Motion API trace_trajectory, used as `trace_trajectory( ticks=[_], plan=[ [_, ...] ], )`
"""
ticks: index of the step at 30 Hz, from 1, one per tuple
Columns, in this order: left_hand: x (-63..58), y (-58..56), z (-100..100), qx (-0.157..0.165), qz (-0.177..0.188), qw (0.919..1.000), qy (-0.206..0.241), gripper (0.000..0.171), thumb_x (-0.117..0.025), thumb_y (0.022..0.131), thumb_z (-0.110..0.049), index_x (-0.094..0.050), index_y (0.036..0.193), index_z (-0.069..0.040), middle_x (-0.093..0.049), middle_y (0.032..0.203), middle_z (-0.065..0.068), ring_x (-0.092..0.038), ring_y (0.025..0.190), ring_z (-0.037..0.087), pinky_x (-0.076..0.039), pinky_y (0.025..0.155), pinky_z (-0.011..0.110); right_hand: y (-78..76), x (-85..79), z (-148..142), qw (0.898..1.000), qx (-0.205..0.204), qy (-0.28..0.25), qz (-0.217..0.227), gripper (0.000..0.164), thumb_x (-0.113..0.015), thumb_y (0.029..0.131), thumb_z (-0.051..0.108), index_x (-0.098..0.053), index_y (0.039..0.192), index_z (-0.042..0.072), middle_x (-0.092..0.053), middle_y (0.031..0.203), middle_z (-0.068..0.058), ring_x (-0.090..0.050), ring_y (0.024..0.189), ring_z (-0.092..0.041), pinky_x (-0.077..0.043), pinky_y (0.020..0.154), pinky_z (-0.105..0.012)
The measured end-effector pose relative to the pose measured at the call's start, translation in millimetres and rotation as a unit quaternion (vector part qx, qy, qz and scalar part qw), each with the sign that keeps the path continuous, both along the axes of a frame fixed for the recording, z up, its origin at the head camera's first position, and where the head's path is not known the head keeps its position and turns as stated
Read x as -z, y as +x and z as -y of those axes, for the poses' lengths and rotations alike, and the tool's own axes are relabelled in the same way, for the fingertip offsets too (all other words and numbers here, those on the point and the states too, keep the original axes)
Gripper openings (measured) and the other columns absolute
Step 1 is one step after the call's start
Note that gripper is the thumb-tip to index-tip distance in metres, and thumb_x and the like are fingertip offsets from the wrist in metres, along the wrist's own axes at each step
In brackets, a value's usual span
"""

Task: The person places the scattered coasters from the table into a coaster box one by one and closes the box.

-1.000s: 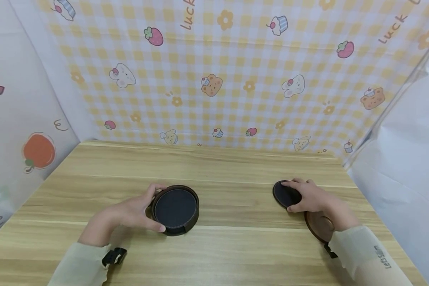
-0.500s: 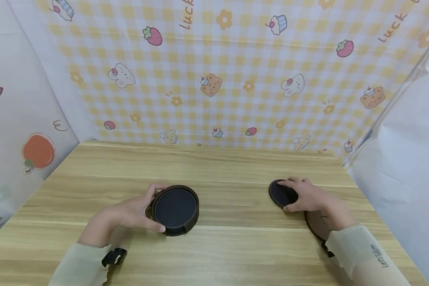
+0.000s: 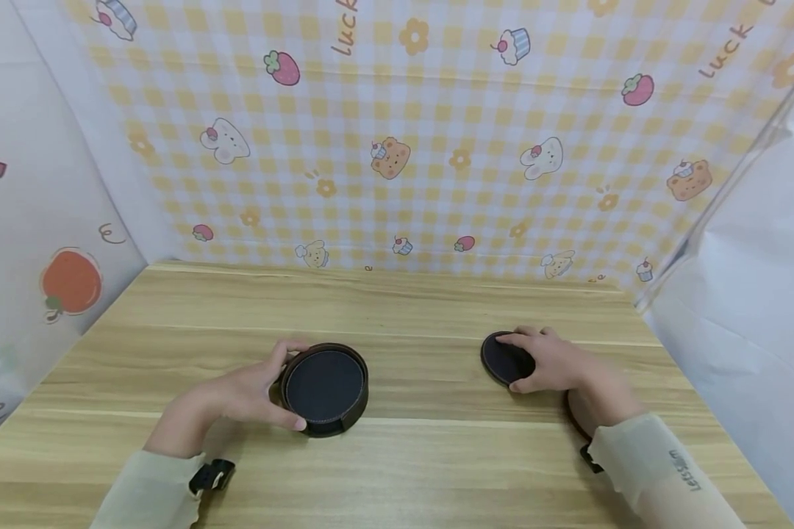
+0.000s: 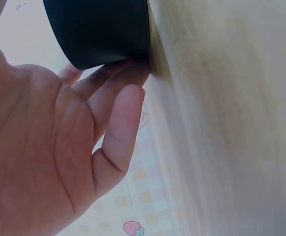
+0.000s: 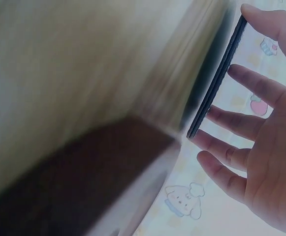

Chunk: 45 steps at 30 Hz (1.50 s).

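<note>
A round black coaster holder (image 3: 359, 413) stands on the table with a black stitched coaster (image 3: 324, 386) showing inside its rim. My left hand (image 3: 254, 389) grips its left side, thumb at the near front and fingers round the far side. In the left wrist view, fingers reach along the dark wall of the holder (image 4: 101, 29). Over to the right, my right hand (image 3: 556, 364) holds a black round coaster (image 3: 499, 360) by its edge. The right wrist view shows that coaster (image 5: 216, 78) edge-on, fingertips along it, close over the tabletop.
Partly under my right forearm lies a brown round disc (image 3: 577, 411), its far side hidden by the arm. The wooden table (image 3: 410, 470) ends at a yellow checked cloth wall (image 3: 430, 198) at the back, with white sheets on both sides.
My right hand has moved left with the coaster, towards the holder, uncovering less of the brown disc. My left hand and the holder have stayed in place.
</note>
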<state>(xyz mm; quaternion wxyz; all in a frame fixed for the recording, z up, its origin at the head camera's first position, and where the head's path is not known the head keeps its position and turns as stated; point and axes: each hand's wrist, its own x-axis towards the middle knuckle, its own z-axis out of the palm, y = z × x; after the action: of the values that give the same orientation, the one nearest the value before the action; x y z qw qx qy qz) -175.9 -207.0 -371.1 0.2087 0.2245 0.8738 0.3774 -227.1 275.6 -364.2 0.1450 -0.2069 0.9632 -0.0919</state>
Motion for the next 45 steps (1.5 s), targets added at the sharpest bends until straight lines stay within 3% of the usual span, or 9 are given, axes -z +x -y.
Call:
trace_trajectory(
  ticks=[14,22,33,45],
  plan=[
    [-1.2,-0.4,-1,0.001,-0.001,1.0,-0.008,0.103,-0.087,0.073,-0.038,-0.017,0.146,-0.014,-0.049,0.144,0.022,-0.046,0.133,0.044,-0.037,0.102,0.064,-0.8,-3.1,30,1.0,-0.025,-0.002,-0.016,0.079,-0.078,0.08,0.044,-0.046,0.149,0.022,-0.038,0.154,-0.024,-0.043,0.13,-0.05,-0.046,0.092,-0.062],
    [0.0,-0.5,0,-0.003,-0.003,1.0,-0.008,0.104,-0.087,0.072,-0.041,-0.018,0.145,-0.013,-0.047,0.144,0.02,-0.044,0.135,0.044,-0.036,0.103,0.065,1.7,-5.2,50,0.999,-0.032,-0.009,-0.017,0.079,-0.077,0.079,0.045,-0.045,0.149,0.028,-0.036,0.157,-0.017,-0.044,0.13,-0.041,-0.046,0.093,-0.056],
    [0.9,-0.8,0,0.009,-0.006,0.9999,0.01,0.103,-0.087,0.073,-0.037,-0.018,0.146,-0.012,-0.046,0.145,0.021,-0.045,0.135,0.044,-0.035,0.104,0.064,3.5,-5.5,76,0.997,-0.068,-0.042,-0.004,0.076,-0.077,0.08,0.043,-0.046,0.148,0.031,-0.034,0.159,-0.012,-0.042,0.132,-0.034,-0.046,0.096,-0.053],
    [-0.3,-1.1,0,-0.003,0.003,1.0,-0.002,0.103,-0.087,0.073,-0.039,-0.018,0.145,-0.012,-0.049,0.144,0.023,-0.045,0.135,0.044,-0.037,0.104,0.062,9.5,-10.1,106,0.989,-0.129,-0.067,-0.026,0.075,-0.075,0.078,0.046,-0.048,0.147,0.032,-0.034,0.159,-0.009,-0.042,0.128,-0.027,-0.045,0.096,-0.047]
  ],
)
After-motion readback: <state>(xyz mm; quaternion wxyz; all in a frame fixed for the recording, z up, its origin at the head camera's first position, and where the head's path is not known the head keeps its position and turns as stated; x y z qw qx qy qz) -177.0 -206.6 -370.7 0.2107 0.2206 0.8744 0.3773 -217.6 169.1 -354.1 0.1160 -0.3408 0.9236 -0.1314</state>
